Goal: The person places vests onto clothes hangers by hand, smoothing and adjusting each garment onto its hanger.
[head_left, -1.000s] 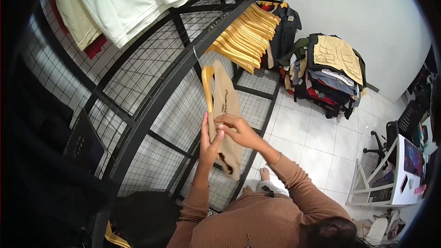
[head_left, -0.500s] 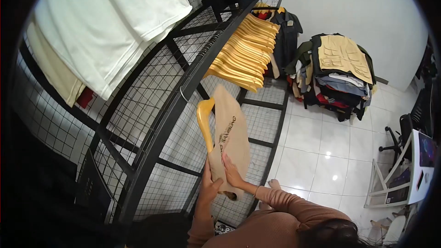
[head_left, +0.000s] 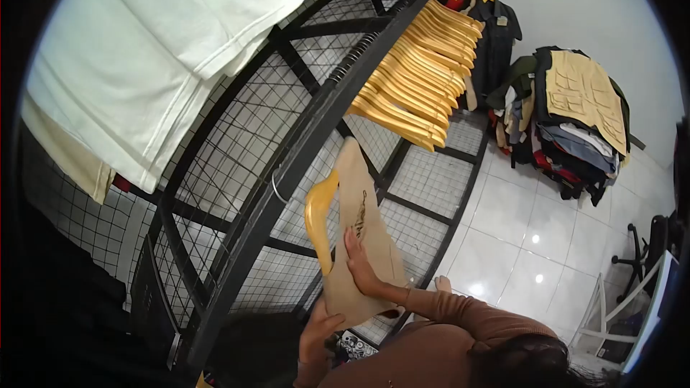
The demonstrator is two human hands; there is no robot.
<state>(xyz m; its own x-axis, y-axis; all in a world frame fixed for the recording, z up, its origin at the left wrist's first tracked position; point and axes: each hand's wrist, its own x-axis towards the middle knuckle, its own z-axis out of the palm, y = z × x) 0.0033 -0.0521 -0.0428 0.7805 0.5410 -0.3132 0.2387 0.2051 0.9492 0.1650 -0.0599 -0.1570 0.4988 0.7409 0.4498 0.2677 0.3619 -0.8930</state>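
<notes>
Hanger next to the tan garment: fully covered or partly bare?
Partly bare. The yellow hanger shows beside the tan garment until its lower end disappears at the fabric; how far inside, cannot tell.

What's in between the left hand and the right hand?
In the head view, some of the tan garment lies between the left hand and right hand.

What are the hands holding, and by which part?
The left hand grips the tan fabric garment with dark lettering by its lower left edge; the right hand lies flat on its lettered side.
</notes>
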